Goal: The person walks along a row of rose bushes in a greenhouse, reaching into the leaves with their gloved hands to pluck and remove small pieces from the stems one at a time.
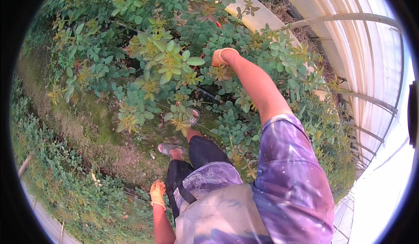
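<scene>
My right hand, in an orange work glove, reaches out among the leafy stems of a rose bush. Its fingers point down and away from me, and leaves partly hide them, so any grip is not visible. Just left of that hand, a thin red cord runs slantwise through the foliage. My left hand, gloved in the same orange, hangs low beside my left leg with its fingers loosely curled. I see nothing held in it, though its palm side is hidden.
My grey slip-on shoes stand on a mossy soil path. A dark pipe and thin wires run through the bushes. Another plant row lines the left. Plastic sheeting on curved greenhouse ribs closes off the right.
</scene>
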Tool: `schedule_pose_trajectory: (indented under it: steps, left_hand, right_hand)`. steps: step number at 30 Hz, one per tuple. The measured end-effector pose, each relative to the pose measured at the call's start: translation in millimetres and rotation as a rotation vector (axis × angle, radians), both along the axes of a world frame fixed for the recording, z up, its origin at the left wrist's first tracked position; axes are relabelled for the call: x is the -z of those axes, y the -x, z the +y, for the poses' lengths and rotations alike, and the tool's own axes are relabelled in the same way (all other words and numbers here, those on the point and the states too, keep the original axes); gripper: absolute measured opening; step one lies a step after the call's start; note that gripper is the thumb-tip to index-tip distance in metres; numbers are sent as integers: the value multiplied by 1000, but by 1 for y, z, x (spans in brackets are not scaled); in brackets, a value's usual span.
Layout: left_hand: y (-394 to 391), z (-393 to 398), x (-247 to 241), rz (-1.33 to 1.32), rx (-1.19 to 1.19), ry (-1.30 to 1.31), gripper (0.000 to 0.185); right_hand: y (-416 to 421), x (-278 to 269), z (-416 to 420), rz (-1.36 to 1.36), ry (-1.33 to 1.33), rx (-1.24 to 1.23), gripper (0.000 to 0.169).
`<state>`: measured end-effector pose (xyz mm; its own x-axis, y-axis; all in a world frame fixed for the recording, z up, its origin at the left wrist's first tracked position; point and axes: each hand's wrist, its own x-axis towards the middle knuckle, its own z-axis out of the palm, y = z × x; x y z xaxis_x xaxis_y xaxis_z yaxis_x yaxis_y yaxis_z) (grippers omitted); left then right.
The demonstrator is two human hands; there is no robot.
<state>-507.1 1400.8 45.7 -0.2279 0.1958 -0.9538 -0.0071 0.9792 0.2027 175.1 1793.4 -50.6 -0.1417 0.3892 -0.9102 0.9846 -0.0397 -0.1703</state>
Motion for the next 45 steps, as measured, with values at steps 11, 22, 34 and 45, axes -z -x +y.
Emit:
schedule_pose_trajectory:
  steps: [11,22,34,45]
  left_hand:
    - [-3,51,-13,81,148,16,36]
    - [2,85,-4,48,33,-61,33]
    - [32,103,92,0,222,236,21]
    - [69,165,116,-66,102,305,34]
  right_hand:
    - [-29,6,-36,163,18,700,39]
    - [-55,14,-71,-53,8,168,33]
    - [-3,-159,-39,-195,-50,569,35]
    - [-56,-158,62,-599,-299,326,34]
